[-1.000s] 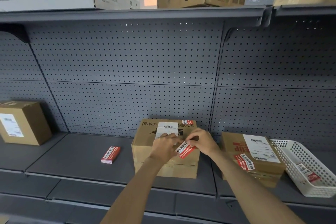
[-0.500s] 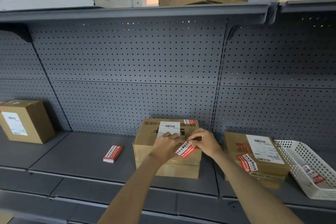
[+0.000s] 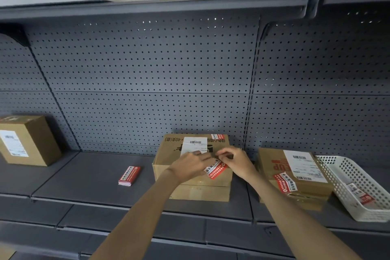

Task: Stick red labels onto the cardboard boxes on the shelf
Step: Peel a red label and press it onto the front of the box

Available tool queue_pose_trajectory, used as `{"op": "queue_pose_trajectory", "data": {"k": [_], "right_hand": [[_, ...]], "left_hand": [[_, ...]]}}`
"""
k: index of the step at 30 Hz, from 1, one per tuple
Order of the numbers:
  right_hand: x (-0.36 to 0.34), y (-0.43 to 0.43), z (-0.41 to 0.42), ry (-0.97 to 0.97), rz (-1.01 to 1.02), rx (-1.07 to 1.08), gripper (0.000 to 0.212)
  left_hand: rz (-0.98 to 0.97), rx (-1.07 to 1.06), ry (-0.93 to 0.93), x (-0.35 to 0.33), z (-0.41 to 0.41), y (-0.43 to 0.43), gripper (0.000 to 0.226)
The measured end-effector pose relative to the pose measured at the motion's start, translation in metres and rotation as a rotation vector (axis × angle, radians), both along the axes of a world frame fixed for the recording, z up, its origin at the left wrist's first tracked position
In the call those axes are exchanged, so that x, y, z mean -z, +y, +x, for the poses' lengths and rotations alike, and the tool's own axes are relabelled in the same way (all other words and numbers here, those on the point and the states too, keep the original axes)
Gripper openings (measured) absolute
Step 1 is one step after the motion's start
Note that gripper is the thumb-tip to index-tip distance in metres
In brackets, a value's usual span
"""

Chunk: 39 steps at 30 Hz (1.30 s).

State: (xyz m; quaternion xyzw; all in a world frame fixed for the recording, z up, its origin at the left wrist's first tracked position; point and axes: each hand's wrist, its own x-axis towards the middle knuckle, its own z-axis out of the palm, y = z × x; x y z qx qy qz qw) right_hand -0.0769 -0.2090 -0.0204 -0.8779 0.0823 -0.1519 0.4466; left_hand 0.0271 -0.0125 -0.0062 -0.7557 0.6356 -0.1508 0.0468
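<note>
A cardboard box (image 3: 168, 152) stands in the middle of the grey shelf (image 3: 88, 177), on top of a flatter box (image 3: 200, 193). Both my hands work over its top. My left hand (image 3: 190, 165) and my right hand (image 3: 236, 161) pinch a red label (image 3: 216, 170) between them, just above the box's front edge. Whether the label touches the cardboard I cannot tell. Another small red label (image 3: 217, 136) sits at the box's back right corner. A stack of red labels (image 3: 129, 176) lies on the shelf to the left.
A box (image 3: 272, 164) with a red label (image 3: 285, 182) on it lies to the right, beside a white perforated basket (image 3: 346, 177) holding label scraps. A taller box (image 3: 40, 139) stands at far left. Pegboard backs the shelf; an upper shelf carries large cartons.
Both hands stay at the same spot on the middle box with the red label between them. The view has shifted slightly; the label's place has hardly changed.
</note>
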Motion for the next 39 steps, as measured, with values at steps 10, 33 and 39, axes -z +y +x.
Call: {"op": "queue_pose_trajectory", "data": {"k": [10,33,39], "right_hand": [[0.027,0.016,-0.021,-0.097,-0.368,0.014,0.015],[0.03,0.033,-0.027,-0.204,-0.681,0.155,0.016],[0.018,0.028,-0.027,-0.114,-0.561,0.105,0.019]], "left_hand": [[0.003,-0.014,-0.023,0.003,-0.005,0.007,0.026],[-0.105,-0.095,0.267,-0.004,-0.008,0.005,0.019],[-0.133,-0.151,0.364,-0.009,-0.013,0.004,0.016]]}}
